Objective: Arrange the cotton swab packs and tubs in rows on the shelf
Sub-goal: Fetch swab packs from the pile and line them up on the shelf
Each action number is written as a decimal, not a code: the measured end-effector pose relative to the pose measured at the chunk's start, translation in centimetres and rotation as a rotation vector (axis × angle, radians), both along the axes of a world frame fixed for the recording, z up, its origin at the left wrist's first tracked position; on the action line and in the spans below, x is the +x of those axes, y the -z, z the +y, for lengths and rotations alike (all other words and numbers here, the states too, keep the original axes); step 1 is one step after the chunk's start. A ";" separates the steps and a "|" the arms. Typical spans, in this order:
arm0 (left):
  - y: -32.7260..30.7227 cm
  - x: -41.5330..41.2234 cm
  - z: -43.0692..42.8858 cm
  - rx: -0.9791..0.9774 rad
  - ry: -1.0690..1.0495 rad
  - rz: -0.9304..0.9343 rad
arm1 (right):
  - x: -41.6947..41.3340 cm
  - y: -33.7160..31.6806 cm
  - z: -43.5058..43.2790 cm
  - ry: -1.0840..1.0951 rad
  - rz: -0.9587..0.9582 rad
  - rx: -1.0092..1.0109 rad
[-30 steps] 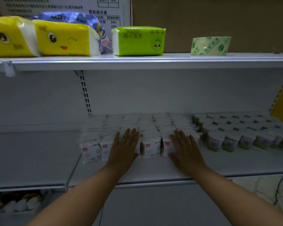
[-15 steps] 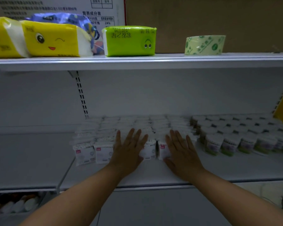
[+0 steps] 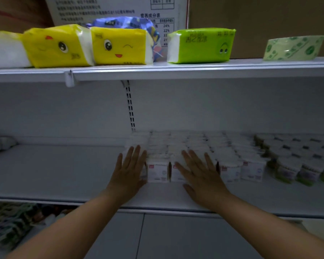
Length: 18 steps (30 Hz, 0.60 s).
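White metal shelf (image 3: 64, 174), dim light. Cotton swab packs (image 3: 158, 171) stand in tight rows mid-shelf, running back toward the rear panel. Tubs (image 3: 288, 171) stand in rows just beside them at 3 o'clock. Left hand (image 3: 128, 172) sits at the block's 9 o'clock edge, fingers straight, touching the front corner pack; grip open, holding nothing. Right hand (image 3: 200, 174) lies flat against the front row, fingers spread, grip likewise open. Upper shelf (image 3: 195, 71) at 12 o'clock carries yellow tissue packs (image 3: 118, 46), a green tissue pack (image 3: 200, 46) and a tape roll (image 3: 294, 47).
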<state>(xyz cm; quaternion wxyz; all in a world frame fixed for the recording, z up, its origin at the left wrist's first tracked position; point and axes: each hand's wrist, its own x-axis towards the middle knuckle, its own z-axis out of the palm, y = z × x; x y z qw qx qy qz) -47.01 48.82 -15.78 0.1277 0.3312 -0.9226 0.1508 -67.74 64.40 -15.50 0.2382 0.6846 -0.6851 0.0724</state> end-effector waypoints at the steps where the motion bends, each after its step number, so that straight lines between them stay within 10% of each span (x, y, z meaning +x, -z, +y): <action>1: 0.1 0.3 -0.3 -0.013 0.005 -0.013 | 1.2 0.1 -0.6 -0.015 0.005 0.035; 18: -1.4 3.1 -3.1 0.050 0.128 0.006 | 4.0 -1.2 -3.8 -0.113 -0.055 0.253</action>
